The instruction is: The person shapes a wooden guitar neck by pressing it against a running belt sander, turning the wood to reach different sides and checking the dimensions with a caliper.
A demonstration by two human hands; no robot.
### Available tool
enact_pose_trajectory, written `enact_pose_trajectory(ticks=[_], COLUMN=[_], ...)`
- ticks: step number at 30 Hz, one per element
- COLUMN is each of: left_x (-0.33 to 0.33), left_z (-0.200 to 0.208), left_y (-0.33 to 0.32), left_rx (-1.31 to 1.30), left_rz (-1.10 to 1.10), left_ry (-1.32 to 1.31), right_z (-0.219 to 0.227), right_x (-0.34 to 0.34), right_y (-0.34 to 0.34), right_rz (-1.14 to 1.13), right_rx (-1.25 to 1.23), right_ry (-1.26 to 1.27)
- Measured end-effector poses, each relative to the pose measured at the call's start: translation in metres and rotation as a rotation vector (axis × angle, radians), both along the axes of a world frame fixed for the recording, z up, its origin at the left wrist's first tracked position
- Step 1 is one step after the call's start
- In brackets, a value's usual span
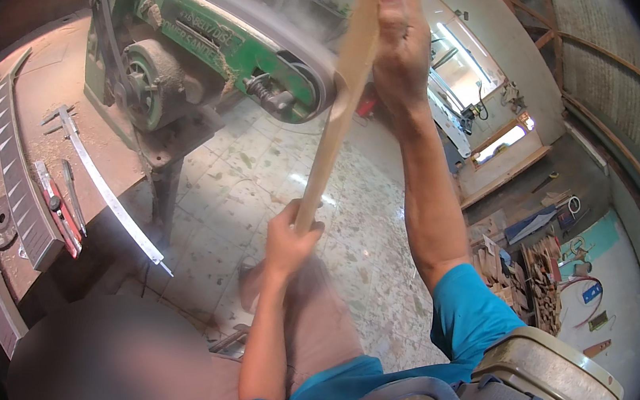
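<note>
A long pale piece of wood (pixel 329 147), wider toward its far end, slants across the middle of the head view. Its near, narrow end is in my left hand (pixel 287 241), with the fingers wrapped round it. At the far, broad end my right hand (pixel 401 42) grips it, thumb along the face and fingers partly hidden behind. The wood's edge meets the rounded end of a green belt sander (pixel 238 54), at or very close to the belt (pixel 310 57). The belt looks smeared by motion, and the air around it is hazy with dust.
A dusty workbench (pixel 95 92) on the left bears a caliper (pixel 96 167), a red utility knife (pixel 57 208) and toothed dark strips (pixel 18 177). Wood offcuts (pixel 546 280) are stacked at the right wall. Debris litters the tiled floor (pixel 377 273). A blurred patch covers the lower left.
</note>
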State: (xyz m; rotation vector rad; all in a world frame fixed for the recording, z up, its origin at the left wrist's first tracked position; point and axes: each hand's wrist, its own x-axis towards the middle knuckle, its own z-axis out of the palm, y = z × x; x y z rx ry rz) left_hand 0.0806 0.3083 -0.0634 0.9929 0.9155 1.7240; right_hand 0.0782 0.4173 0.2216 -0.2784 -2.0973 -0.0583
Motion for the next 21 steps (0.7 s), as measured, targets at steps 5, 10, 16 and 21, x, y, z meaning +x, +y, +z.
enact_pose_trajectory(ticks=[5,10,16,21], left_x=[0.010,0.013,0.002,-0.016], left_z=[0.004,-0.008,-0.011,-0.002], left_y=[-0.012,-0.004,0.016,0.020], left_rx=[-0.012,0.035,0.108,-0.081], left_rz=[0.225,0.165,-0.229,-0.196], left_ry=[0.112,0.008,-0.207,-0.056], right_z=[-0.008,-0.004,0.000,0.008], right_x=[-0.006,-0.002,-0.001,0.010], right_y=[-0.013,-0.015,0.008,0.024], right_rz=[0.355,0.125,-0.379,-0.439], right_rx=[-0.273,-0.310,0.340,0.128], right_ry=[0.088,0.035,0.002,-0.018])
